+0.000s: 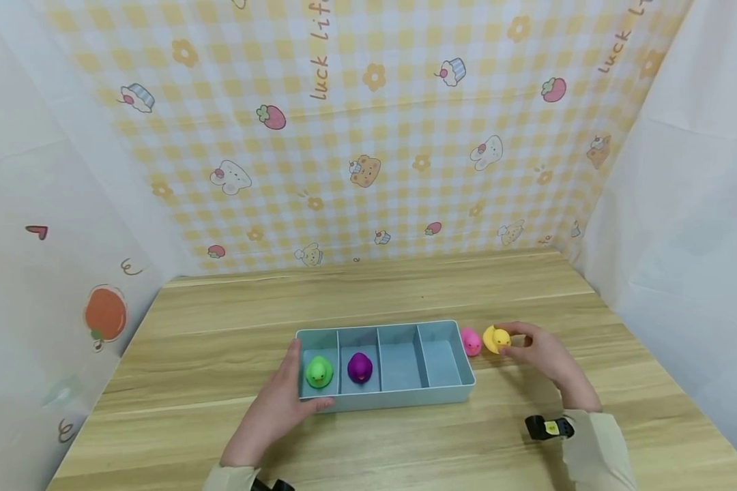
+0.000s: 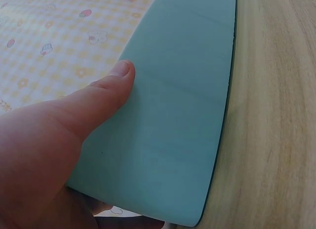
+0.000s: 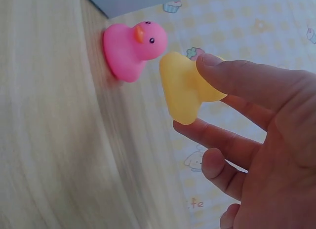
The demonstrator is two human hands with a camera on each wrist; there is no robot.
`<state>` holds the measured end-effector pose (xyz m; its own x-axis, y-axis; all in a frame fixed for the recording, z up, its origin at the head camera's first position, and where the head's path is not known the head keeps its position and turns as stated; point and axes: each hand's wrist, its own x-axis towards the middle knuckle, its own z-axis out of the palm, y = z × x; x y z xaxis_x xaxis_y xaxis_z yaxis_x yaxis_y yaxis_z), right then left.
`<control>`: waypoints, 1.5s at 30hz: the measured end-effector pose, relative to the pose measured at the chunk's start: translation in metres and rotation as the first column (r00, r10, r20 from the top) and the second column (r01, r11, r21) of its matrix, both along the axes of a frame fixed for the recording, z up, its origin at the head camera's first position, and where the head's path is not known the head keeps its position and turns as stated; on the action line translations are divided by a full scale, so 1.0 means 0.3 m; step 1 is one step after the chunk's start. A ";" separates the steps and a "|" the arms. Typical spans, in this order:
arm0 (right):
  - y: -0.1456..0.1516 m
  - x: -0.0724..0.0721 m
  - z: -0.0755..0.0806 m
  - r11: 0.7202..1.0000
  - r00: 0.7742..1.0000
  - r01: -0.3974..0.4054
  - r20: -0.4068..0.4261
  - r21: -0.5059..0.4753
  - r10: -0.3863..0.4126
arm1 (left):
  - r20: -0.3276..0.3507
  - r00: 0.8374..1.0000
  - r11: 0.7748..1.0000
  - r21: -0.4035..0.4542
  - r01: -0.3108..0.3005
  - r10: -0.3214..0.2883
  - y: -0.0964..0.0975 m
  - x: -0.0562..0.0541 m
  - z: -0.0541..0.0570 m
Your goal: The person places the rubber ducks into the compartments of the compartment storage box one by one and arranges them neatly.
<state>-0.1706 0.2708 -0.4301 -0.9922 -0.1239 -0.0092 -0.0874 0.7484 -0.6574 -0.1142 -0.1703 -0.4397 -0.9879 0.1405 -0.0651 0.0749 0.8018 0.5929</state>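
My left hand [image 1: 279, 401] grips the left end of a blue-grey divided box [image 1: 399, 397]. Its thumb [image 2: 111, 86] lies along the front wall, while the other fingers reach round the end wall. A green rubber duck [image 1: 319, 372] sits in the leftmost compartment and a purple rubber duck [image 1: 359, 367] in the one beside it; the two right compartments hold nothing. Just right of the box, my right hand [image 1: 537, 351] pinches a yellow rubber duck [image 3: 180, 88] between thumb and fingers. In the right wrist view it appears tilted, above the table.
A pink rubber duck [image 1: 471, 342] stands on the wooden table [image 1: 221, 354], close by the box's right end and left of the yellow one. Patterned cloth [image 1: 374, 123] hangs behind the table, with pale sheets [image 1: 700, 204] along both sides.
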 end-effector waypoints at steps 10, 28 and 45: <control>-0.010 0.002 0.019 1.000 0.999 -0.017 -0.050 0.007 0.017 | -0.001 1.000 1.000 0.001 -0.004 0.004 -0.002 0.001 -0.011; -0.077 0.014 0.094 0.997 0.993 -0.014 -0.120 -0.075 0.005 | -0.010 1.000 1.000 0.001 0.009 -0.009 0.002 -0.003 -0.004; -0.219 -0.001 0.087 0.973 0.997 -0.072 -0.041 -0.221 0.064 | 0.013 1.000 1.000 0.009 0.004 -0.004 0.000 -0.003 -0.001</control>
